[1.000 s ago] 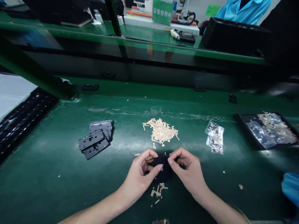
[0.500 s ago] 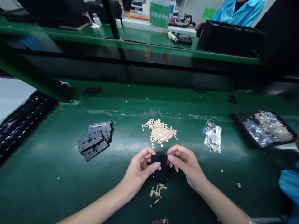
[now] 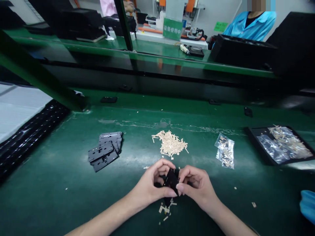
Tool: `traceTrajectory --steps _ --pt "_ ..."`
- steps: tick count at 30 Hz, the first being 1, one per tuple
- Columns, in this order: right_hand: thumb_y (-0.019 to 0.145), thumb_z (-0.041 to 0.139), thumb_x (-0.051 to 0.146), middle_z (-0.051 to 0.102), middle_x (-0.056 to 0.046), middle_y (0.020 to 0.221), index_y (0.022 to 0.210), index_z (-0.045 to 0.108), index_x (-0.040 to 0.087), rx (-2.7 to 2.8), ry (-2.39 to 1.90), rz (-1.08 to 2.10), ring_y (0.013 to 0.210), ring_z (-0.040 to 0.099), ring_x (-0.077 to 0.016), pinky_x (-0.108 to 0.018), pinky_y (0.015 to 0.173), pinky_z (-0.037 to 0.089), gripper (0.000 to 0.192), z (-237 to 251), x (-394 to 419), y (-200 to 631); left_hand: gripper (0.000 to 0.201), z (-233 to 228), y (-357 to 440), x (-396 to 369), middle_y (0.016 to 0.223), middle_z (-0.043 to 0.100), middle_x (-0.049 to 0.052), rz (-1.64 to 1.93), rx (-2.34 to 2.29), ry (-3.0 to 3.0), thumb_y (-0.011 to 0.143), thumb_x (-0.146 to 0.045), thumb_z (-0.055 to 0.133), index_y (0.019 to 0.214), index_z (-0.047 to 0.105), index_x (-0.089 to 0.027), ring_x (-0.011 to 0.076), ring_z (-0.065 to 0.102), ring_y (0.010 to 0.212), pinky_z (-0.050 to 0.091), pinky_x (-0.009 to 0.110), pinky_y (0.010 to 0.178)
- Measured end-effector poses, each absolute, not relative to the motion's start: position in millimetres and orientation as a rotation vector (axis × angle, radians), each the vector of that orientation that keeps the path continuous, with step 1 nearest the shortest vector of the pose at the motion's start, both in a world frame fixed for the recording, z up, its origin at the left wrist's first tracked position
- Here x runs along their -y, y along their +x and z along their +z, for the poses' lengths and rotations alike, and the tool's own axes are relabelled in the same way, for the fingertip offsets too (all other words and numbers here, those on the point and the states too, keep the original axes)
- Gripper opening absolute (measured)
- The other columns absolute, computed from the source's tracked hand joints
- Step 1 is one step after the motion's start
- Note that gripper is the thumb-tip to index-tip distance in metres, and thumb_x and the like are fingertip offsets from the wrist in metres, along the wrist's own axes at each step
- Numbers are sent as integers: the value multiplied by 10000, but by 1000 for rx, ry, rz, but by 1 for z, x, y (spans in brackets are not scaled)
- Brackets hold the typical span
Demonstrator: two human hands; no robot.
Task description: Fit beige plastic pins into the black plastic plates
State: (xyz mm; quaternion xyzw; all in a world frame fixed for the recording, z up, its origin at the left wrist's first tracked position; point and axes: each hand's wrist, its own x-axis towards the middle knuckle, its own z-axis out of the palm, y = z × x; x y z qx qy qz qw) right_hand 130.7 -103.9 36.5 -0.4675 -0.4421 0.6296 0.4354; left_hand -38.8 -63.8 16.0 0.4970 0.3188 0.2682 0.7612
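**Head view: two hands pinch a small black plate above the counter**

Head camera looks down on a green counter [image 3: 61,183] where both hands meet near the front edge. The left hand [image 3: 152,183] and the right hand [image 3: 194,185] are each closed around one small black plate [image 3: 171,179], thumbs and fingertips pinching it from opposite sides. The plate is tilted on edge and lifted just off the counter, probably so that the fingers can reach both of its faces.

Directly below the hands lies a little scatter of tan scraps [image 3: 166,207]; it sits where bits would drop from the plate. Just beyond the hands, within easy reach, is a pile of tan strips [image 3: 170,144]. A stack of black plates [image 3: 105,151] rests to the left, well apart, and two small clear bags [image 3: 225,151] lie to the right. Farther right, a black tray [image 3: 253,139] holds more bagged pieces.

Open counter lies on both sides of the hands, wide toward the left. A black ribbed mat [image 3: 27,134] borders the far left, and a raised green rail [image 3: 172,59] closes off the back. A blue sleeve [image 3: 307,205] shows at the right edge, and a person in blue [image 3: 251,28] stands beyond the rail.
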Motion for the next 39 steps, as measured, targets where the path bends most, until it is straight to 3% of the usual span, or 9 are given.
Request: traceTrajectory --steps 3,9,16,26,31,33,35,39 --pt "715 684 202 561 27 573 650 575 155 1166 -1248 1432 514 507 -84 -200 506 377 136 35 106 130 586 22 -38 70 956 612 28 625 -927 1457 555 -193 793 1071 517 -221 193 569 844 445 297 719" --pt "730 664 236 552 14 598 653 587 160 1230 -1271 1355 538 479 -101 -223 517 368 133 29 106 126 458 16 -40 74 1062 601 52 732 -921 1717 737 -177 635 1160 472 -240 201 577 886 469 336 763" --pt "749 656 235 546 16 616 671 579 163 1177 -1197 1410 555 493 -95 -215 533 375 132 28 108 124 447 14 -42 75 994 568 55 890 -865 1843 782 -72 538 1189 452 -237 198 530 921 446 361 802" --pt "730 681 289 572 13 580 667 552 157 1043 -1151 1629 506 492 -84 -194 477 357 195 24 106 124 535 9 -45 72 1063 556 89 992 -761 2073 781 21 455 1245 424 -244 223 490 1014 431 414 853" --pt "814 569 304 574 2 616 725 564 168 1323 -1326 1401 547 500 -110 -224 524 374 163 29 102 127 484 19 -49 63 1176 552 96 928 -768 1993 830 -52 435 1275 438 -244 246 479 1105 395 454 930" --pt "823 542 245 572 -2 664 780 586 176 1582 -1473 1142 592 499 -124 -234 542 371 93 29 101 128 351 26 -50 45 1149 589 106 830 -887 1780 875 -143 421 1210 513 -196 248 535 1060 443 436 889" --pt "808 535 183 577 -10 719 805 593 183 1874 -1533 896 671 511 -146 -252 589 381 58 28 102 127 268 32 -48 17 1008 656 119 791 -984 1536 898 -233 415 1085 576 -131 234 619 908 529 369 729" --pt "821 480 142 595 -31 803 843 571 190 2315 -1489 610 787 526 -189 -286 622 408 105 27 111 121 243 34 -23 -62 813 666 88 904 -1066 1450 906 -270 422 1012 515 -72 175 650 683 497 230 504"
